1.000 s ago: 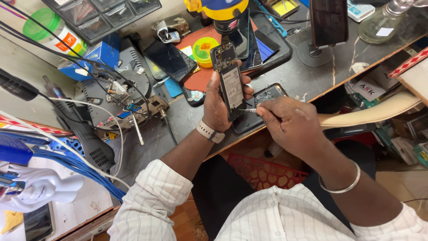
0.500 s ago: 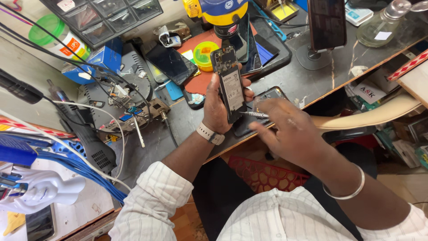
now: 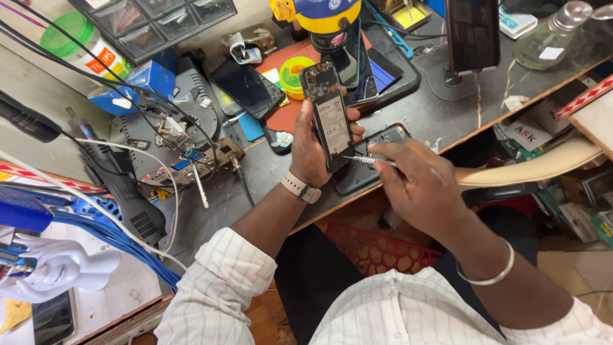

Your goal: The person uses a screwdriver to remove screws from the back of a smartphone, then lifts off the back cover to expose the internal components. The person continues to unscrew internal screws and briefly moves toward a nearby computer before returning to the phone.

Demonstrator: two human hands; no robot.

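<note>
i saw the left hand (image 3: pixel 311 148) clamped around an opened smartphone (image 3: pixel 330 115), back cover off, held upright above the counter (image 3: pixel 447 112). the right hand (image 3: pixel 418 185) pinched a small screwdriver (image 3: pixel 367 160), its tip touching the phone's lower edge. a black phone back cover (image 3: pixel 367 169) lay just beneath.

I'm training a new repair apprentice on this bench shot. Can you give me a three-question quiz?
1. True or false: the left hand holds the opened phone.
2. The right hand holds: A) a brush, B) a small screwdriver, C) a cable.
3. Fill in: the screwdriver's tip sits at the phone's ___ end.

Key: 1 true; 2 B; 3 lower.
</note>
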